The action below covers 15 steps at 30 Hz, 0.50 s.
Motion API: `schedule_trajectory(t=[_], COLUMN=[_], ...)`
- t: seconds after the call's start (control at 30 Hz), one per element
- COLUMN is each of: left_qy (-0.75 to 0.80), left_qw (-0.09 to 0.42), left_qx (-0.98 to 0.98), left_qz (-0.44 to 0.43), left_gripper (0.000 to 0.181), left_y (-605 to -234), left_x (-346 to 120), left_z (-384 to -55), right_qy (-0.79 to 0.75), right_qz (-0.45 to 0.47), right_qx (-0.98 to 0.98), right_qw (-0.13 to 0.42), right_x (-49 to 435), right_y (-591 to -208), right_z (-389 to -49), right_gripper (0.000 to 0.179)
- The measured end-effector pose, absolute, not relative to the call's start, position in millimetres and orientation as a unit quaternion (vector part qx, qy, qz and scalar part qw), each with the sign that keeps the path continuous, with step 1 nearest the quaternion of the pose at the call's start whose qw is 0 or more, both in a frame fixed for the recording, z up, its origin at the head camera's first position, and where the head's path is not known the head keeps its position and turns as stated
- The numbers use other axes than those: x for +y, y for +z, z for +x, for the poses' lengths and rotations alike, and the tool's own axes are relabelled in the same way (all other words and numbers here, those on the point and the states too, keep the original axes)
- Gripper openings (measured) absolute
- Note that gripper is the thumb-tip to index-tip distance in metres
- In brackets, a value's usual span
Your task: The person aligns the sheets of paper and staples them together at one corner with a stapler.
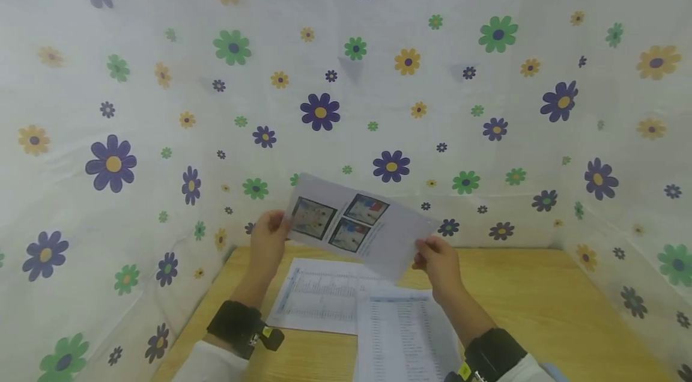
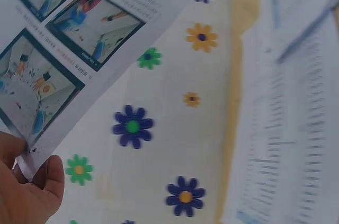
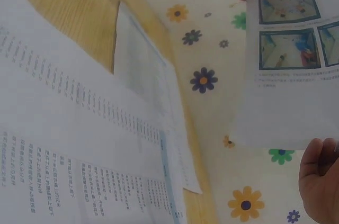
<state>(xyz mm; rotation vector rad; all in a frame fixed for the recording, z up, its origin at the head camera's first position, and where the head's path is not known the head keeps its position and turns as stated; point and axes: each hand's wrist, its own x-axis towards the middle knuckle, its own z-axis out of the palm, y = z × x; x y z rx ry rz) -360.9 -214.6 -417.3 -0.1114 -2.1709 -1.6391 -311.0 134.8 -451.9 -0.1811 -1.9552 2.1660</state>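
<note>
Both hands hold up one sheet of paper [image 1: 400,238] printed with three colour photos and small lines of text. My left hand [image 1: 268,238] pinches its left edge between thumb and fingers, near the largest photo. At the lower right corner, my right hand [image 1: 439,262] pinches the sheet the same way. The sheet is tilted, its left end higher, and hangs above the table. In the left wrist view the left thumb and fingers grip a corner of the sheet [image 2: 106,83]. The right wrist view has the right hand [image 3: 319,181] at the sheet's lower edge.
Beneath the held sheet, a printed table page [image 1: 319,304] lies on the wooden table [image 1: 513,292]. Another printed list [image 1: 405,334] overlaps it, closer to me. A white curtain with flowers [image 1: 346,100] surrounds the table at the back and sides. Each wrist wears a black band with a camera.
</note>
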Motion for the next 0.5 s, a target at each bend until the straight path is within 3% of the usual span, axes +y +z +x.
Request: schedule_trajectory(t=[0.13, 0.3, 0.5], left_qy=[-0.649, -0.726, -0.716], left_qw=[0.195, 0.093, 0.022], left_qx=[-0.734, -0.681, -0.691], left_qz=[-0.045, -0.037, -0.101], left_gripper=[0.043, 0.063, 0.050], left_y=[-391.5, -392.0, -419.9], left_x=[-212.8, -189.0, -150.0], left_z=[-355.5, -342.5, -319.2], right_qy=[0.779, 0.822, 0.837], right_qz=[-0.057, -0.070, -0.084], right_qx=[-0.620, -0.564, -0.540], right_qw=[0.078, 0.029, -0.008], right_x=[131.4, 123.1, 104.5], right_y=[-445.2, -446.7, -461.9], right_z=[-299.4, -281.4, -265.6], right_gripper=[0.013, 0.012, 0.013])
